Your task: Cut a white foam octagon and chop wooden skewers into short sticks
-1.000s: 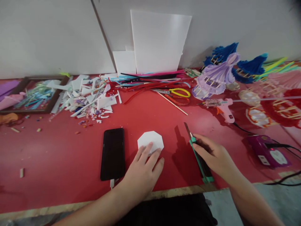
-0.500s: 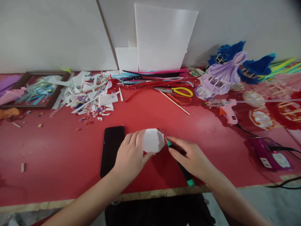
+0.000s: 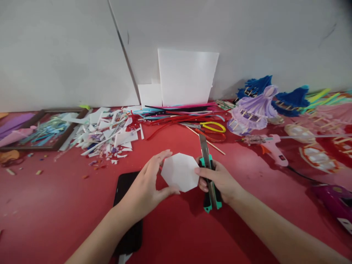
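A white many-sided piece (image 3: 180, 172) is raised between my two hands, above the red table. My left hand (image 3: 150, 183) is curved at its left side, thumb at the lower edge and fingers near the upper left, with a gap between them. My right hand (image 3: 217, 179) is closed around a black and green utility knife (image 3: 210, 183), its blade out and pointing up and away. The thumb and fingers of that hand also pinch the piece's right edge. A black phone (image 3: 129, 234) lies partly under my left forearm.
White scraps (image 3: 110, 132), coloured strips (image 3: 176, 113) and yellow-handled scissors (image 3: 213, 127) lie along the back of the red table (image 3: 170, 234). A pink glue gun (image 3: 276, 150) and small umbrella-like crafts (image 3: 253, 110) are at right. White sheets (image 3: 187, 77) lean on the wall.
The white piece has come up off the table and nearer. My right hand has turned the knife blade upward and now touches the piece's right edge. The camera view has tilted up.
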Tool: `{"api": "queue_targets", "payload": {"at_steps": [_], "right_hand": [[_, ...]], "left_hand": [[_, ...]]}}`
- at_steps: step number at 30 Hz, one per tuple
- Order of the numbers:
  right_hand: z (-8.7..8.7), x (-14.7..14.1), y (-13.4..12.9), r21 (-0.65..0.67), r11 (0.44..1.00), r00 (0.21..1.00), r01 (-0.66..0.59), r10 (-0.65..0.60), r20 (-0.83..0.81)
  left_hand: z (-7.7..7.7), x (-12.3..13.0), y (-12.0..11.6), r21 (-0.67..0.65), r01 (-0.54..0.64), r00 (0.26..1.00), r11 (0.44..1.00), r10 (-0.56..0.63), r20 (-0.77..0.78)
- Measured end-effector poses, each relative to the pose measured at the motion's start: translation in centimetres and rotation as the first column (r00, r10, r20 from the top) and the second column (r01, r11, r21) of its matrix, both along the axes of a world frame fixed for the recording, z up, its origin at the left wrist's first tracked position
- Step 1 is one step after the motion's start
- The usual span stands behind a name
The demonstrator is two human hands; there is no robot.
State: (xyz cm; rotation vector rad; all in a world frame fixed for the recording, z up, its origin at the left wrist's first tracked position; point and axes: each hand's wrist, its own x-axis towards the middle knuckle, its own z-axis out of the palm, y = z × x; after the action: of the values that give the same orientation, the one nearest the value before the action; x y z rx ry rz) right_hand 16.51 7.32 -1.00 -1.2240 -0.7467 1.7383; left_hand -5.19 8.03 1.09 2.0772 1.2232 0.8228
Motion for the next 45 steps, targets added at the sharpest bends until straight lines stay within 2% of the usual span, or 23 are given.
{"api": "queue_targets", "payload": {"at_steps": [2, 5, 7, 8, 11, 15, 20, 28, 32, 37, 41, 45], "right_hand": [[-0.5, 0.1, -0.8, 0.000, 1.000, 0.999, 0.032, -0.032, 0.024], [-0.6, 0.4, -2.0, -0.005, 0.997, 0.994, 0.081, -0.080, 0.080], [-0.4, 0.5, -2.5, -0.007, 0.999, 0.995, 0.047, -0.046, 0.090], [-0.3, 0.5, -2.6, -0.008, 1.000, 0.997, 0.016, -0.015, 0.082], [-0.4, 0.5, -2.5, -0.011, 1.000, 0.999, -0.027, 0.027, 0.038], [-0.5, 0.8, -1.9, -0.009, 0.998, 0.998, 0.063, -0.063, 0.010], [-0.2, 0.9, -1.7, -0.004, 0.999, 0.999, 0.048, -0.048, 0.001], [-0.7, 0.6, -2.5, -0.028, 0.998, 0.995, -0.062, 0.064, 0.080], [-0.9, 0.7, -2.7, -0.029, 0.996, 0.994, -0.083, 0.085, 0.070], [-0.7, 0.7, -2.6, -0.001, 0.999, 0.998, -0.047, 0.047, 0.037], [-0.6, 0.8, -2.5, -0.003, 1.000, 1.000, -0.025, 0.025, 0.011], [-1.0, 1.1, -2.4, -0.031, 0.999, 0.999, -0.015, 0.014, -0.031]], "left_hand": [[0.3, -0.2, 0.0, -0.157, -0.045, 0.994, 0.987, 0.060, 0.093], [0.6, -0.4, 0.0, -0.440, -0.048, 0.972, 0.897, 0.144, 0.188], [0.6, -0.3, 0.0, -0.544, -0.021, 0.955, 0.839, 0.178, 0.237], [0.5, -0.3, 0.0, -0.561, -0.020, 0.943, 0.828, 0.202, 0.265], [0.0, -0.2, 0.1, -0.554, -0.054, 0.898, 0.831, 0.284, 0.338], [-0.5, -0.5, 0.2, -0.547, -0.034, 0.875, 0.837, 0.289, 0.388], [-0.5, -0.4, -0.2, -0.544, -0.051, 0.892, 0.837, 0.283, 0.352], [-0.7, -0.3, -0.1, -0.376, -0.116, 0.949, 0.919, 0.215, 0.233], [-0.6, -0.4, -0.2, -0.342, -0.056, 0.950, 0.938, 0.156, 0.272], [-0.2, -0.4, -0.3, -0.415, 0.020, 0.936, 0.910, 0.129, 0.329], [-0.4, -0.6, -0.2, -0.440, 0.169, 0.938, 0.882, -0.007, 0.346], [-0.5, -0.8, -0.1, -0.397, 0.183, 0.957, 0.899, -0.069, 0.283]]}}
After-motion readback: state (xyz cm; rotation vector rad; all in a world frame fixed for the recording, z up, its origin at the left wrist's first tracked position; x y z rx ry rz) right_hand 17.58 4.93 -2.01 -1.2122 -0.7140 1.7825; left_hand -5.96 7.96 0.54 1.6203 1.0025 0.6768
